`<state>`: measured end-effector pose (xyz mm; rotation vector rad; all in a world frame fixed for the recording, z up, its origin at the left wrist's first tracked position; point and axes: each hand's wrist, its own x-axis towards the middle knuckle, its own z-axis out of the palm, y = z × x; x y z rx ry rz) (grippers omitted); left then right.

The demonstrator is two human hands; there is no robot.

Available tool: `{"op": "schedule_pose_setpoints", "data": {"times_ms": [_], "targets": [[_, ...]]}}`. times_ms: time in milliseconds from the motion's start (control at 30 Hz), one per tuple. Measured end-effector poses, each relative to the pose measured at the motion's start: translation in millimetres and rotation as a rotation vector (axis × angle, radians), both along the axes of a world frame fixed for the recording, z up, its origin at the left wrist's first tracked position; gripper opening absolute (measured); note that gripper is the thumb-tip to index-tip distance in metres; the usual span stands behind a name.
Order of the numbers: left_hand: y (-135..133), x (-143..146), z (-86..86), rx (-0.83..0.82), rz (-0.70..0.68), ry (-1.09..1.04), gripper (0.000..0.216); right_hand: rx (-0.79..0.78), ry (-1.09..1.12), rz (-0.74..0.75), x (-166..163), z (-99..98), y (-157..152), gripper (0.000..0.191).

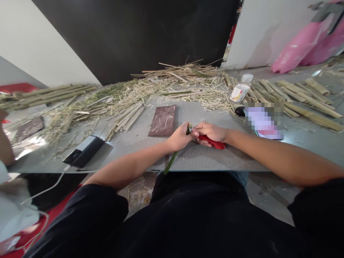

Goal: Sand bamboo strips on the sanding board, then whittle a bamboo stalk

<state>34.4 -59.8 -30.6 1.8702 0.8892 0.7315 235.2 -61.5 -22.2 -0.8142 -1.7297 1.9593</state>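
Observation:
My left hand [179, 137] is closed around a thin green bamboo strip [171, 162] whose lower end slants down past the table's front edge. My right hand [210, 132] grips a red-handled knife [215, 143], with the blade end meeting the strip's top right beside my left thumb. Both hands touch each other above the grey table [196, 157]. A dark reddish-brown flat block [163, 120] lies just behind my left hand.
Bamboo shavings and split strips [172, 84] pile across the table's back. Bamboo slats [295, 96] lie at right beside a small clear bottle [240, 88]. Green bamboo stalks [45, 95] lie at left. A black device with a white cable [84, 151] sits front left.

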Motion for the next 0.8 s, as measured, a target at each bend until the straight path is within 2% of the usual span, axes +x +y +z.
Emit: {"op": "schedule_pose_setpoints", "data": {"times_ms": [100,233,467,633,800], "targets": [[0.2,0.7,-1.2,-0.022,-0.024,-0.023,0.037,0.053,0.002,-0.049,-2.9,-1.5,-3.0,0.039],[0.8,1.2,-1.6,-0.017,0.022,0.015,0.037,0.138,0.016,-0.161,-6.4,-3.1,-5.3,0.042],[2.1,-1.0,3.6,0.027,-0.016,0.006,0.047,0.084,0.004,-0.006,-2.2,-4.0,-0.1,0.042],[-1.0,0.1,5.5,-0.049,-0.069,-0.049,0.043,0.042,0.003,-0.005,-1.8,-3.5,0.3,0.039],[-2.3,2.3,4.4,-0.079,-0.055,-0.069,0.041,0.117,0.002,-0.089,-5.3,-5.5,-3.5,0.041]]}}
